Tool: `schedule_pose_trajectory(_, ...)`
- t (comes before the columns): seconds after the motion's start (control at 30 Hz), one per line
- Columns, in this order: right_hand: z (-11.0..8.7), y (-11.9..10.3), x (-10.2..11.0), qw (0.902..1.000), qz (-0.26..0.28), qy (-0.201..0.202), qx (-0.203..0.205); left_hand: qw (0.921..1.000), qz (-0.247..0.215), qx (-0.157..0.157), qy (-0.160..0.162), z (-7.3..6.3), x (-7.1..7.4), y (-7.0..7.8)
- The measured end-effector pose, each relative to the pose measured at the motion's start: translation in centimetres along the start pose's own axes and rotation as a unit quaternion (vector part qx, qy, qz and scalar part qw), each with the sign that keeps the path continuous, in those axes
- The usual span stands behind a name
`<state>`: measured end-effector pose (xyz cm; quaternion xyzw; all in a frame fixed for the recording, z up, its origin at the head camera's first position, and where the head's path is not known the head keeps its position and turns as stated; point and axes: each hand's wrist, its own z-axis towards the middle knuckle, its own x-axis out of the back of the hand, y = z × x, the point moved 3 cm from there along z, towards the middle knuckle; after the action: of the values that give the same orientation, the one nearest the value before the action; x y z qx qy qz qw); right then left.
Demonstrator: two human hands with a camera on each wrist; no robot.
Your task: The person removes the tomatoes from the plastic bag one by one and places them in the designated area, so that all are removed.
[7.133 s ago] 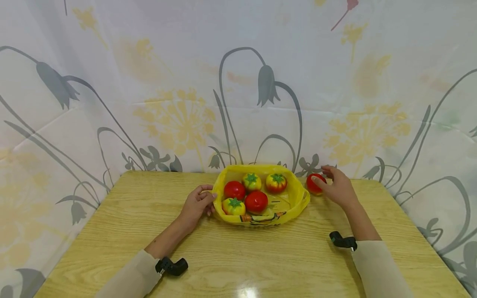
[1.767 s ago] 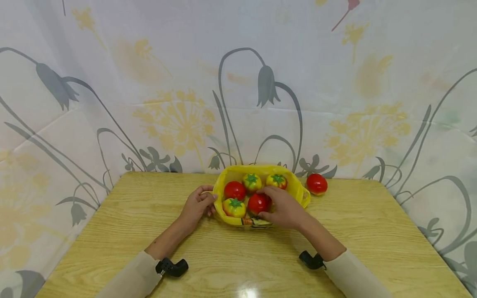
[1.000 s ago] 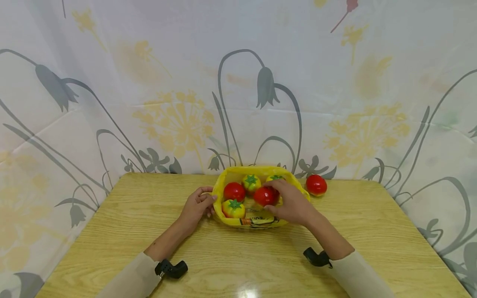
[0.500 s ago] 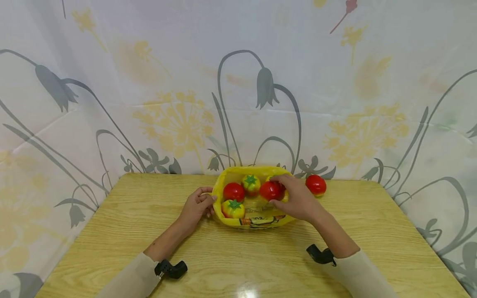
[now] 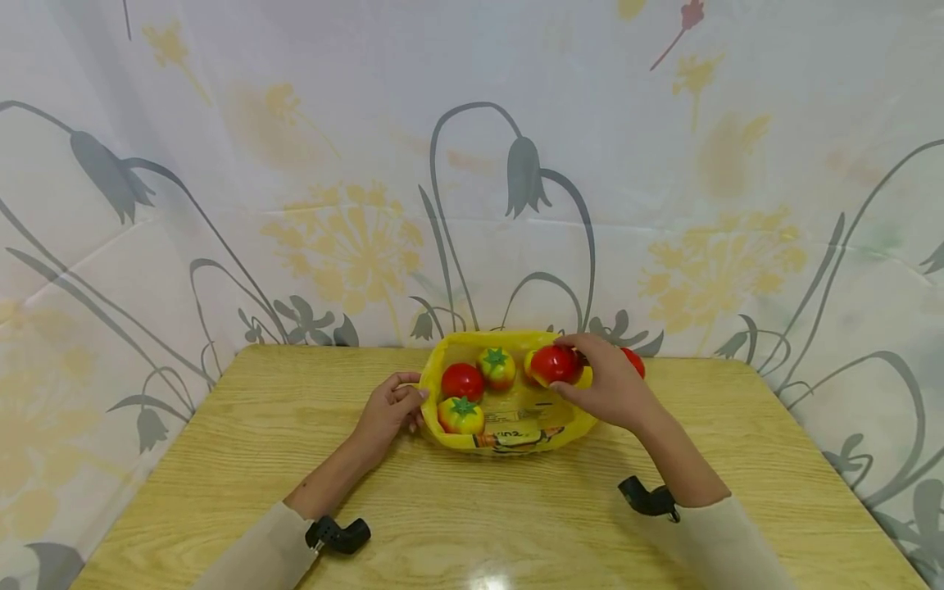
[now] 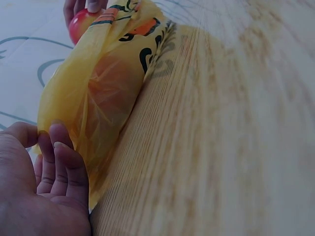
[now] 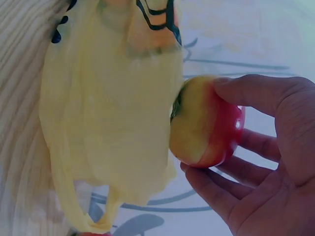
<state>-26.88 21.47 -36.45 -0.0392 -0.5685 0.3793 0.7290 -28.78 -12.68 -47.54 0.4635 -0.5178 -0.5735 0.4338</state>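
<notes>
A yellow plastic bag [image 5: 509, 442] sits with its mouth wide open at the table's far side. My left hand [image 5: 385, 414] pinches its left rim between thumb and fingers, also seen up close in the left wrist view. With fingers and thumb my right hand [image 5: 618, 383] grips a red tomato [image 5: 553, 365] above the bag's right part. That tomato's yellow-green underside and green leaf face the bag [image 7: 108, 108] in the right wrist view. Inside the bag lie a red tomato [image 5: 463, 382] and two leaf-up tomatoes, back [image 5: 497, 369] and front [image 5: 461, 416]; another hides mostly behind the held one.
A second red tomato [image 5: 636, 360] rests on the wooden table [image 5: 442, 516] right of the bag, partly covered by my right hand. Directly behind the table's far edge hangs a flower-printed cloth [image 5: 354, 246].
Earlier my right hand left one red tomato on the table, then went into the bag and gripped another. That tomato has risen and moved right; my left hand stays on the rim.
</notes>
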Motion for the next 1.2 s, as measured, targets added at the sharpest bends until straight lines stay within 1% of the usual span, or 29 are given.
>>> schedule_pose_trajectory(0.23, -0.1, 0.4, 1.1, 0.9998, -0.005, 0.016, 0.007, 1.0000, -0.004, 0.000, 0.001, 0.0, 0.1, -0.1)
schedule_pose_trajectory(0.57, -0.6, 1.4, 2.1, 0.9995, 0.003, 0.015, -0.026, 1.0000, -0.008, 0.002, 0.001, -0.2, 0.0, -0.1)
schedule_pose_trajectory(0.73, -0.6, 1.9, 2.7, 0.9992, 0.011, 0.018, -0.033, 1.0000, -0.006, 0.002, 0.002, -0.2, 0.0, -0.1)
schedule_pose_trajectory(1.2, -0.9, 3.3, 4.4, 0.9979, 0.006, 0.036, -0.054, 0.9999, -0.009, -0.002, -0.005, 0.0, -0.1, 0.1)
